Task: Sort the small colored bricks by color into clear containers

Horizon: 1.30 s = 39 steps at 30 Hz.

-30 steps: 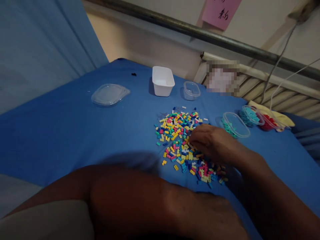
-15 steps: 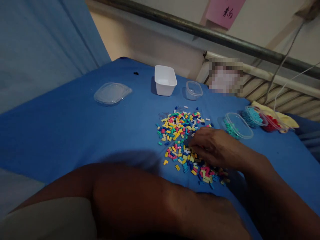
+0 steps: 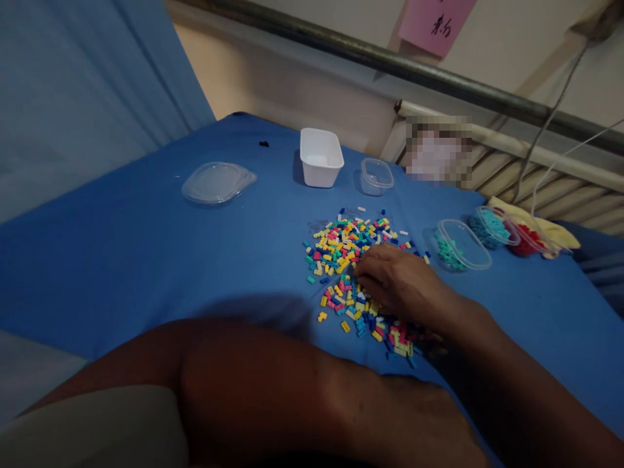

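Note:
My right hand [image 3: 392,276] reaches in from the right over a spread-out pile of small colourful toy bricks [image 3: 341,247]. Its fingers are curled and pressed together, the tips down among the bricks; whatever they pinch is hidden. Yellow, pink, green, blue and white bricks lie around it, some under the palm and in its shadow. Across the bottom stretches a bare limb [image 3: 258,383] that looks like my bent leg. I cannot see my left hand.
A white bin [image 3: 322,175] and a clear tub [image 3: 376,188] stand at the back, with a clear lid [image 3: 217,182] to the left. On the right are tubs of green bricks [image 3: 448,253], light-blue bricks [image 3: 494,226] and red bricks [image 3: 526,244], near a yellow cloth [image 3: 560,235].
My right hand has slid a little to the left over the pile, and bricks at its right edge have come into view. The tubs stay in place.

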Tool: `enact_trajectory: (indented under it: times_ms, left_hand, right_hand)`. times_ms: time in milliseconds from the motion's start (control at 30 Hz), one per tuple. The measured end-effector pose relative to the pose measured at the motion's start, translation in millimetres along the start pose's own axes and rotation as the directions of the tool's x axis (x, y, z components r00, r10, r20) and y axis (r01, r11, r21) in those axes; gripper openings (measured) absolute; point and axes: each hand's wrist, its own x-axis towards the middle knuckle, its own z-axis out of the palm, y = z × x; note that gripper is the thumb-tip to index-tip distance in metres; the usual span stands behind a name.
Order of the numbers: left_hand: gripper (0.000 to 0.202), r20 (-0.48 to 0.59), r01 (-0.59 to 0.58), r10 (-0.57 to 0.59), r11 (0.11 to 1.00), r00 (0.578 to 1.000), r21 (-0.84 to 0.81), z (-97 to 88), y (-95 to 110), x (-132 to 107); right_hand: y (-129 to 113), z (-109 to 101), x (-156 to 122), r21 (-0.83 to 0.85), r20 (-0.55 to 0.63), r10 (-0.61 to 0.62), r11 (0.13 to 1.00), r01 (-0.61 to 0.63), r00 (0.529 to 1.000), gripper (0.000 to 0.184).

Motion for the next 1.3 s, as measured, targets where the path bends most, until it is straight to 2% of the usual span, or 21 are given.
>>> enact_trajectory:
  times_ms: [100,233,300,367,467,667,767,867,933,1100,1200,1300]
  left_hand:
    - [0.011,-0.001,0.01,-0.01,1.0,1.0,-0.013,0.5,0.9,-2.0]
    - [0.009,0.05,0.041,-0.04,0.999,0.998,-0.025,-2.3,2.8,-1.9]
    - [0.008,0.062,0.084,-0.083,0.996,0.995,-0.024,-5.0,4.7,-1.5]
    - [0.011,0.066,0.088,-0.086,0.996,0.994,-0.029,-7.9,6.7,-1.6]
    - [0.017,0.069,0.025,-0.021,0.998,0.997,-0.059,-9.4,7.0,-1.4]
    - [0.017,0.022,-0.027,0.028,0.999,0.999,-0.046,1.4,-4.7,3.2]
    - [0.017,0.014,-0.057,0.057,0.998,0.998,-0.016,3.9,-7.1,2.2]
    - [0.021,-0.04,-0.097,0.097,0.995,0.994,0.003,4.8,-7.4,-0.8]
    - [0.019,-0.056,-0.084,0.083,0.996,0.995,-0.011,4.8,-7.5,-1.6]
    - [0.019,0.043,-0.038,0.039,0.998,0.998,-0.04,-1.8,-3.6,-0.1]
    - [0.024,0.006,-0.078,0.079,0.997,0.997,-0.027,-3.1,-3.8,0.6]
    - [0.023,-0.054,-0.118,0.116,0.992,0.992,-0.042,3.4,-10.0,2.0]
  right_hand:
    - [5.8,-5.9,-5.0,-0.015,-0.025,0.076,0.997,-0.077,0.997,0.016]
    - [12.2,-8.3,-6.8,-0.041,-0.119,0.228,0.971,-0.235,0.966,0.014]
    - [11.3,-5.4,-4.6,-0.056,-0.094,0.264,0.961,-0.27,0.96,0.015]
    - [7.9,-1.1,-1.6,-0.082,-0.041,0.269,0.959,-0.271,0.962,0.014]
    - [2.3,3.2,1.5,-0.105,-0.01,0.258,0.96,-0.258,0.966,0.013]
    - [-0.9,-0.1,0.7,-0.135,0.041,0.325,0.939,-0.317,0.945,0.014]
    - [-0.4,0.5,1.2,-0.093,0.025,0.295,0.952,-0.291,0.955,0.016]
    - [0.1,3.1,2.3,-0.046,-0.021,0.276,0.96,-0.277,0.961,0.016]
    - [0.2,4.1,2.5,-0.028,-0.047,0.283,0.958,-0.285,0.958,0.017]
    - [-1.5,2.6,3.2,-0.023,-0.034,0.291,0.956,-0.291,0.956,0.014]
    - [-3.8,3.4,5.7,-0.022,-0.037,0.305,0.952,-0.306,0.952,0.012]
    - [-5.3,7.0,7.7,-0.042,-0.047,0.347,0.936,-0.349,0.937,0.016]
